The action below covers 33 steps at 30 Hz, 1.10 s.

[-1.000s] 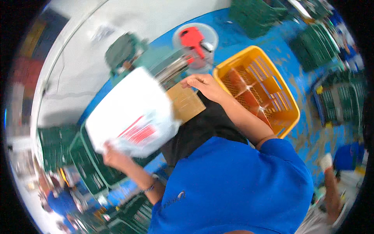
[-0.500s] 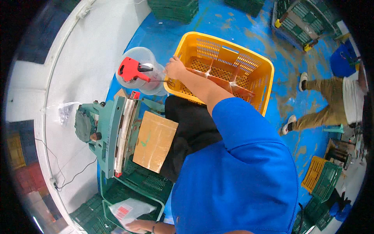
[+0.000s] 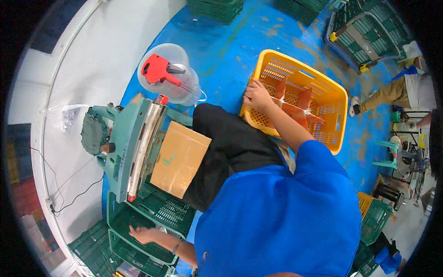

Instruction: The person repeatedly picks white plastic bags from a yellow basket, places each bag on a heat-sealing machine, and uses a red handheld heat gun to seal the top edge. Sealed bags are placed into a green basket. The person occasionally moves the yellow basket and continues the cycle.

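At the upper right, my right hand point(image 3: 258, 95) grips the near left rim of a yellow plastic crate point(image 3: 342, 92). Thin orange-brown dividers point(image 3: 295, 111) cross inside the crate. At the lower left, my left hand point(image 3: 143, 234) is held over stacked green plastic crates point(image 3: 121, 253), its fingers stretched apart and holding nothing. Beside my dark-trousered leg stands a teal machine point(image 3: 131, 145) with a long pale bar, like a bag sealer. A flat piece of cardboard point(image 3: 181, 159) lies between it and my leg.
A clear plastic tub point(image 3: 191, 90) with a red gun-shaped tool point(image 3: 157, 69) on it stands by the white wall point(image 3: 110, 55). Green crates point(image 3: 214, 10) are stacked on the blue floor. Another person's leg point(image 3: 385, 97), a trolley and a stool are at the right.
The yellow crate and my right hand have moved right, away from the tub. My left hand has let go of the white plastic bag and moved up and left. The view has shifted slightly.
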{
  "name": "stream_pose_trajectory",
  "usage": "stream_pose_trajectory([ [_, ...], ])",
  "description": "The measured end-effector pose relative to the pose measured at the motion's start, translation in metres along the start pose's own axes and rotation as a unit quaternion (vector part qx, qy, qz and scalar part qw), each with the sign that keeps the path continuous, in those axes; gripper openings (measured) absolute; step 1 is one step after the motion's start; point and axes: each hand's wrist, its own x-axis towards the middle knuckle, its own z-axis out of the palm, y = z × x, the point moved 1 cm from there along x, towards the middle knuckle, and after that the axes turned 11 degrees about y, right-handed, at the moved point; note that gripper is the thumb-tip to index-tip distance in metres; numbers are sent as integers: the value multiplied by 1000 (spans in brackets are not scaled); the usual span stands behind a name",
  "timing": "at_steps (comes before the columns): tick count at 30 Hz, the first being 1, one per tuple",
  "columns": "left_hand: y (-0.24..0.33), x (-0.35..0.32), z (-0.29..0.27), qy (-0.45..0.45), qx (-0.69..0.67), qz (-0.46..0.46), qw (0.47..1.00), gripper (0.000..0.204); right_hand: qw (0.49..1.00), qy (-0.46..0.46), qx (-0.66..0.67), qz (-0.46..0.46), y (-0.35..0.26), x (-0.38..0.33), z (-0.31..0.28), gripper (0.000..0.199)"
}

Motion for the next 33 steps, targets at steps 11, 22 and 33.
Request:
stream_pose_trajectory([
  [11, 210, -386, 166, -623, 9, 545, 561, 55, 844, 139, -336, 393, -48, -262, -158, 56],
  [22, 163, -442, 166, -656, 52, 555, 508, 29, 750, 131, -390, 517, 10, -381, -201, 37],
  [33, 288, -757, 89, -676, -288, 661, 152, 67, 689, 83, -306, 652, 56, -412, -234, 39],
])
